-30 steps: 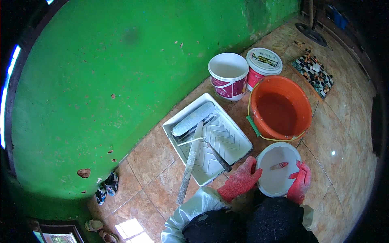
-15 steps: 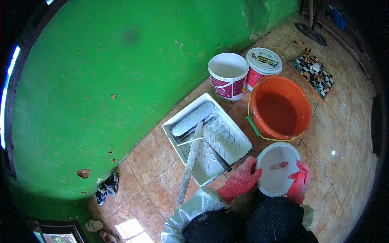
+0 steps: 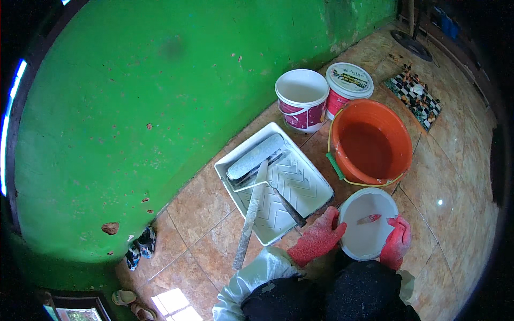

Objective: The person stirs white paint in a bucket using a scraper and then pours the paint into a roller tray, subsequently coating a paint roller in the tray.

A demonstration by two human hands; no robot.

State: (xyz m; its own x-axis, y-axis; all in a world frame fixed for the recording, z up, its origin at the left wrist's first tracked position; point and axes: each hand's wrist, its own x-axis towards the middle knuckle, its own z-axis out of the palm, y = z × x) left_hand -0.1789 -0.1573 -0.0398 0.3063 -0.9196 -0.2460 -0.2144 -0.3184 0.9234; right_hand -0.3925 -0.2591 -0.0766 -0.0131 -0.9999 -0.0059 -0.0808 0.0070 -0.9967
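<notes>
Between my knees a small white bucket [image 3: 350, 243] stands tilted toward me. A red-and-white object [image 3: 369, 219], too small to name, shows inside it. My left hand [image 3: 319, 235], in a pinkish-red glove, grips the bucket's left rim, thumb and fingers around its edge. Over the right rim my gloved right hand [image 3: 396, 242] is closed, its fingertips reaching inside. To the left lies a white paint tray [image 3: 316, 184] with a pale paint roller [image 3: 256, 156] in its far end; the roller's black handle [image 3: 289, 207] points at my left glove. A long paint-spattered stick [image 3: 249, 224] rests across the tray.
An orange bucket [image 3: 401, 136] of cloudy liquid stands just beyond. Behind it are an open white-and-magenta pail [image 3: 303, 119] and a lidded pail [image 3: 349, 81]. A chessboard with pieces [image 3: 413, 96] lies far right. The green wall [image 3: 160, 101] borders the left; shoes [image 3: 145, 243] sit beside it.
The fingers of my right hand have drawn together on the rim, where one stretched further inside before. My left hand, the bucket and the tray look unmoved.
</notes>
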